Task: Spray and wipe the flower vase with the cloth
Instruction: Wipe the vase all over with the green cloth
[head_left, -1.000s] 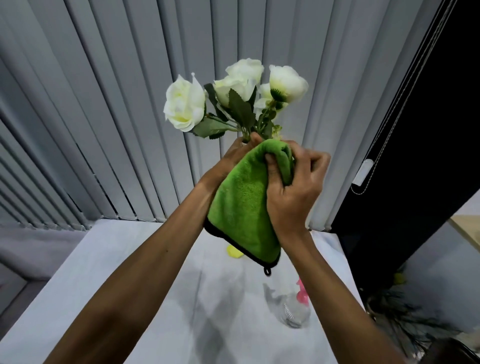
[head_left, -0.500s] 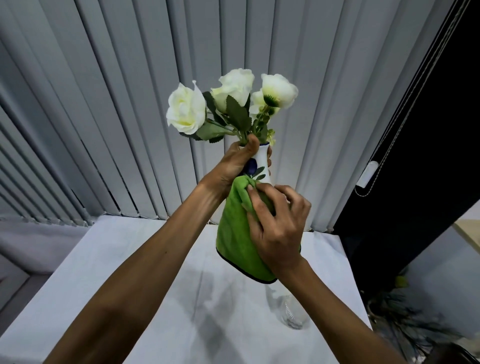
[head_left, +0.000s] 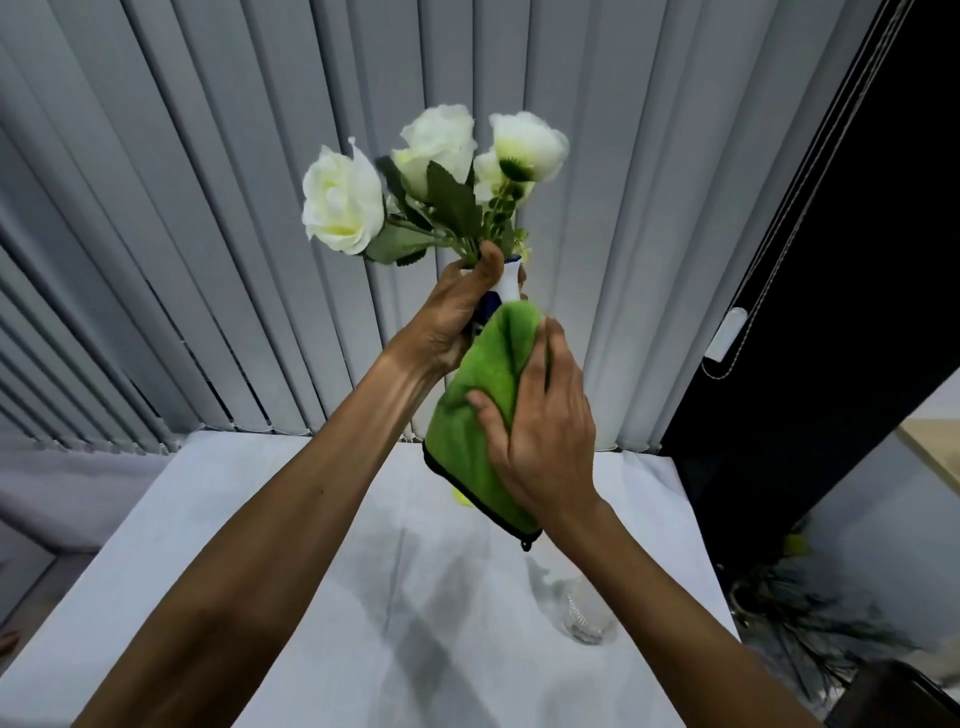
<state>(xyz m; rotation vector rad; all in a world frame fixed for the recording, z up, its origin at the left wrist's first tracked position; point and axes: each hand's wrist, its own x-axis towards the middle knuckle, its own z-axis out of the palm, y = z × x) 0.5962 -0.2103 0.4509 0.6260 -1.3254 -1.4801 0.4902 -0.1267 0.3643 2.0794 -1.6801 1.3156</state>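
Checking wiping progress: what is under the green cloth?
The vase: only its white-and-blue neck shows above the green cloth, gripped by the left hand. The right hand presses the cloth over the hidden body.

Below the raised arms the table lies open on the left, while what looks like a clear bottle occupies its right side.

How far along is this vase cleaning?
Spraying looks done: the spray bottle sits on the table. Wiping is under way: the left hand holds the vase aloft by its neck, the right hand presses the green cloth around its body. How much remains unclear.
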